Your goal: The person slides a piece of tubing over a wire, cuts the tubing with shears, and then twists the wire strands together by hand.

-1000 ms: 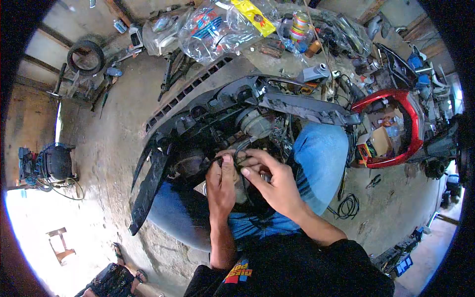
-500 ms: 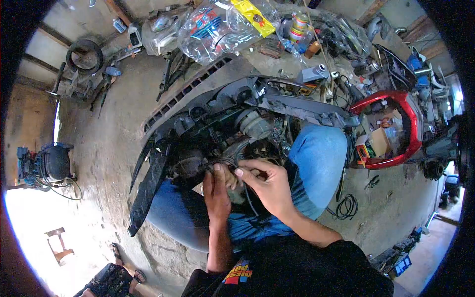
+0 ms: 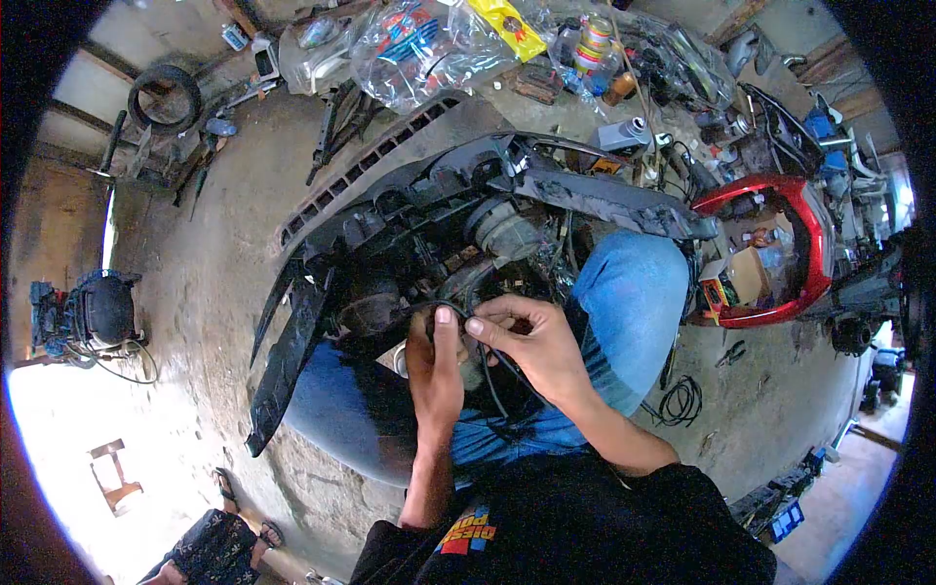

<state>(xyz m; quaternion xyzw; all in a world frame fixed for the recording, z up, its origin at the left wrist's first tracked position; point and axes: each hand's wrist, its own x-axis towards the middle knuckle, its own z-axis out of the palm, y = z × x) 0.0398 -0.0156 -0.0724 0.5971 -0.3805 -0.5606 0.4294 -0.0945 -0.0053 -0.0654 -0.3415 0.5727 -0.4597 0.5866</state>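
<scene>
Left hand [image 3: 435, 369] and right hand [image 3: 533, 341] both pinching thin black cable [image 3: 493, 388], wearer's side of black fairing [image 3: 429, 187]. Shirt print [image 3: 468, 532], farther that way from fairing, partly legible: "DIES", "POW".

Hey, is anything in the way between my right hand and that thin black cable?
Nothing visible is. Your right hand appears to pinch the black cable directly between thumb and fingers; your left hand sits close beside it.
</scene>
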